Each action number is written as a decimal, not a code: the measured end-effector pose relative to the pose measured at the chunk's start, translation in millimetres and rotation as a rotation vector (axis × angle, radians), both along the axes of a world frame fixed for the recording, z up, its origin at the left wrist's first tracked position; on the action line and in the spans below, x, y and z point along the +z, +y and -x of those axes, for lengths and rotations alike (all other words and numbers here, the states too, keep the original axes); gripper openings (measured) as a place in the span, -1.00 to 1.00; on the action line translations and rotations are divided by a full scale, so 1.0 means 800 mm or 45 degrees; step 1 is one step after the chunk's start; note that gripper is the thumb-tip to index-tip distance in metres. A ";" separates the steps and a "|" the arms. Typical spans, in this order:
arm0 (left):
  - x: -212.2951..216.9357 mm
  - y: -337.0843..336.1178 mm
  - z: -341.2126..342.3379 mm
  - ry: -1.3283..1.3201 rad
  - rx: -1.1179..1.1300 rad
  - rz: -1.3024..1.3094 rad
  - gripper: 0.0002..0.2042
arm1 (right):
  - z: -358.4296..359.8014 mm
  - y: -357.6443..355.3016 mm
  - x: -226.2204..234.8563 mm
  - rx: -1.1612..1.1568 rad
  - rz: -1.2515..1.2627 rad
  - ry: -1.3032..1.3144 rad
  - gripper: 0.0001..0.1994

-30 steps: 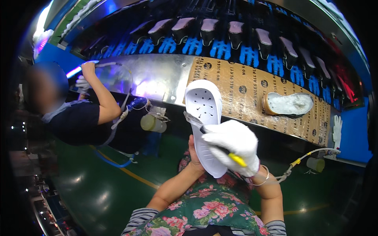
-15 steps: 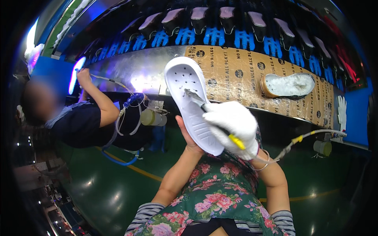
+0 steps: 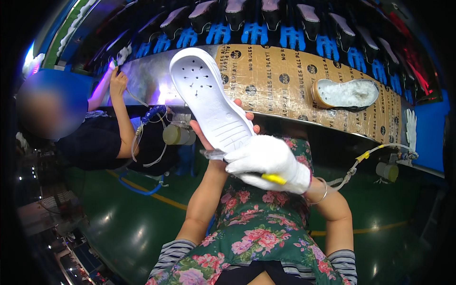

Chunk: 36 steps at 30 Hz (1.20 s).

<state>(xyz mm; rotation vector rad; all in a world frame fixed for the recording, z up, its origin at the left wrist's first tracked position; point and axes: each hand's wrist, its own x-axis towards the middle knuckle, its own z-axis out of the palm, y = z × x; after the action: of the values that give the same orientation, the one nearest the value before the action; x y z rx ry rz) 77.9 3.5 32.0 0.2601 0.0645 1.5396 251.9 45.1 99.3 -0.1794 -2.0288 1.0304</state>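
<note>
Gripping a perforated white sole (image 3: 202,97), bare left hand (image 3: 202,137), bristly brush (image 3: 213,154) in knit-gloved right hand (image 3: 267,160)

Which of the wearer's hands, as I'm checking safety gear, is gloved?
The right hand, in a white glove; the left hand, holding the white sole-shaped piece, is bare.

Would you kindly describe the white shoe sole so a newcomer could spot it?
Near the brown printed cardboard sheet, a bare left hand holds the white, hole-dotted shoe sole. Unlike the tan-edged shoe part lying on the cardboard, its sides show white.
</note>
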 end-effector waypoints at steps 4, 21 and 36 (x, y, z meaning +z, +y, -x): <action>0.000 0.002 0.002 -0.054 0.077 0.106 0.10 | -0.003 0.017 -0.001 -0.182 -0.047 -0.018 -0.69; 0.010 0.041 0.030 0.077 -0.395 -0.260 0.14 | -0.013 0.000 0.010 0.052 0.269 -0.003 -0.75; 0.037 0.054 0.029 0.252 -0.649 -0.055 0.13 | -0.025 -0.020 0.003 -0.249 -0.200 -0.109 -0.68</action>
<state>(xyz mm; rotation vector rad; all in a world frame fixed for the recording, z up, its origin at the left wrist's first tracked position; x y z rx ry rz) 54.4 46.7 61.3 0.4279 0.1116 1.0070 271.8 29.0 101.7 -0.3369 -2.1117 0.7506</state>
